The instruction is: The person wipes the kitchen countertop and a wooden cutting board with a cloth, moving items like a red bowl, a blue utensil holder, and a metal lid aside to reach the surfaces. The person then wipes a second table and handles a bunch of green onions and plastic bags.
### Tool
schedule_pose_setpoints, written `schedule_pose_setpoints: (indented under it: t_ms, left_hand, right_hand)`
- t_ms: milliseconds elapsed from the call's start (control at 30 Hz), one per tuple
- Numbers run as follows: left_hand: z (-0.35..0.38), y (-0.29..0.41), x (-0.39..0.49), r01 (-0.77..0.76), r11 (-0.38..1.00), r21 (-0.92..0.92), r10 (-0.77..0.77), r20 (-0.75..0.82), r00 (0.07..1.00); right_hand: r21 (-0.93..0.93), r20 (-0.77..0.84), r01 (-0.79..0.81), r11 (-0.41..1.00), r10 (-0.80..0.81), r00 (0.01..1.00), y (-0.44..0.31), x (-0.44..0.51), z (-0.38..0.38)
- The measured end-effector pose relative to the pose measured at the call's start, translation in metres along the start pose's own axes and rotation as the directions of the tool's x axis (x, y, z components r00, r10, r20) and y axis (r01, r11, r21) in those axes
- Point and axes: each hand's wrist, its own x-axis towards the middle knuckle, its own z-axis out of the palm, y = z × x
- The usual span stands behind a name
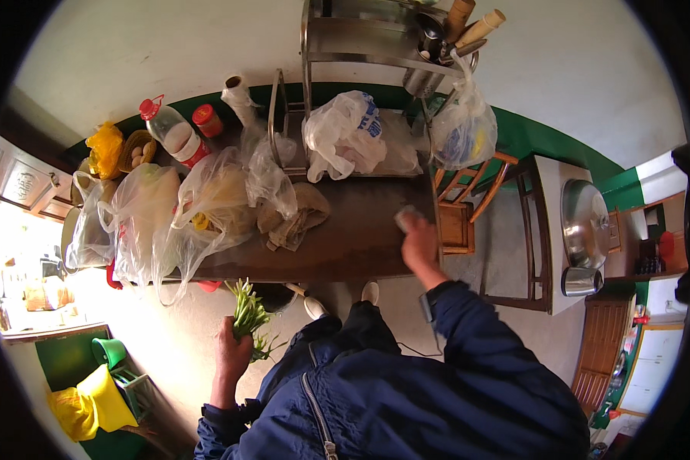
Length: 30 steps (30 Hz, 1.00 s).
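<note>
A bunch of green leafy stalks (247,313) is held in my left hand (233,351), in front of the table's near edge. My right hand (420,241) reaches over the right end of the dark table (362,230), its fingers closed on a small pale object (405,217) at the tabletop. What that object is, I cannot tell. A crumpled brown cloth (299,215) lies on the table between the hands. To its left stand clear plastic bags (144,218) with food inside.
A metal rack (365,57) with a white plastic bag (345,135) stands at the table's back. Behind the bags are a large plastic bottle (172,132) and a red-lidded jar (207,121). A wooden chair (457,227) and a side table with a metal basin (583,224) are on the right.
</note>
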Motion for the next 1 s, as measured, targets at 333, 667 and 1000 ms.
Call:
schedule_pose_setpoints:
  t_ms: [333,667,1000]
  left_hand:
    - [-0.003,0.005,0.009,-0.079,0.997,-0.027,0.079,0.011,0.997]
    - [-0.004,-0.011,0.014,-0.079,0.996,0.05,0.077,0.043,0.996]
    - [0.001,0.011,0.03,-0.134,0.989,0.057,0.129,0.093,0.987]
  right_hand:
    - [0.557,0.018,0.528,0.641,-0.645,0.764,-0.135,-0.096,-0.003]
    - [0.109,-0.045,-0.159,0.981,0.164,0.985,0.057,-0.028,-0.027]
    - [0.535,0.117,0.342,0.773,-0.468,0.876,-0.109,-0.096,-0.002]
